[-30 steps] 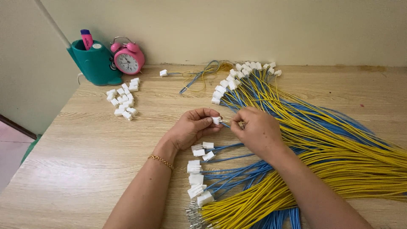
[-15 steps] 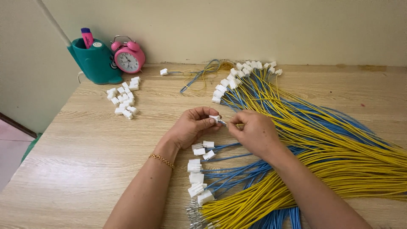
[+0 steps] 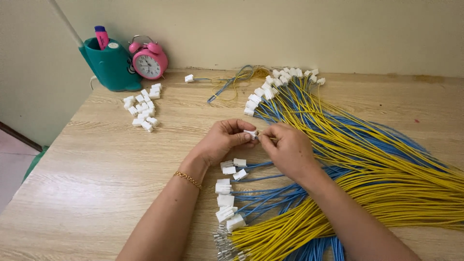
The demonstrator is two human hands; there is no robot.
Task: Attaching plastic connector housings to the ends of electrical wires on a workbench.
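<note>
The left hand (image 3: pixel 223 141) pinches a small white plug (image 3: pixel 250 134) above the table (image 3: pixel 96 164). The right hand (image 3: pixel 289 149) pinches a thin wire at it. The wire could bend or miss if pushed crooked

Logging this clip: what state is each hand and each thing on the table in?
Left hand: grip shut on white connector.
Right hand: fingertips pinched at the connector; what they hold is hidden.
Loose connectors: heaped, no wires.
Far wire bundle: connectors fitted.
Near yellow wires: bare metal ends.
Alarm clock: upright.
</note>
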